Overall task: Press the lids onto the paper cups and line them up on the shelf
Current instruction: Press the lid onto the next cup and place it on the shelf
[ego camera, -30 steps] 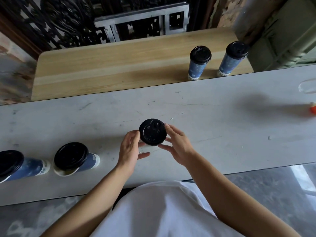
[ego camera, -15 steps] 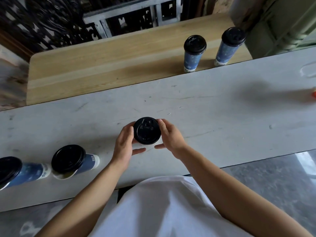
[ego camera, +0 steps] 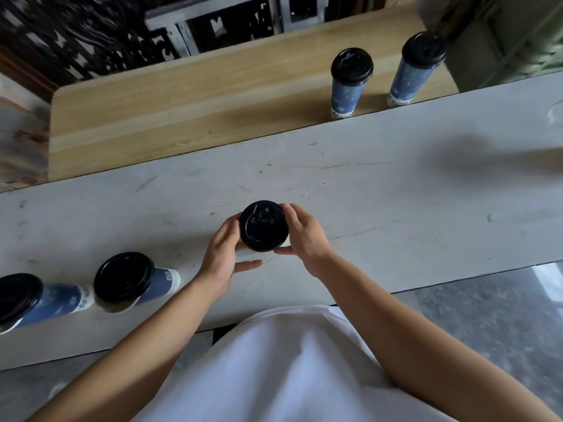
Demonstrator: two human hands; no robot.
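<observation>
A black lid [ego camera: 263, 226] tops a paper cup that stands on the white counter [ego camera: 396, 208] right below me; the cup's body is hidden under the lid. My left hand [ego camera: 224, 254] cups its left side and my right hand [ego camera: 303, 234] grips its right rim. Two blue lidded cups [ego camera: 350, 83] [ego camera: 416, 70] stand side by side at the right end of the wooden shelf [ego camera: 182, 111]. Two more blue cups with black lids [ego camera: 123, 281] [ego camera: 18, 296] stand on the counter to my left.
The wooden shelf runs behind the counter, and its left and middle parts hold nothing. Dark carved screens and a grey frame [ego camera: 231, 16] rise behind it. A blurred pale object [ego camera: 556, 114] lies at the counter's far right edge.
Both hands have stayed on the lidded cup, the right fingers shifting further onto the rim. The camera has tilted, so the whole scene sits a little lower and closer.
</observation>
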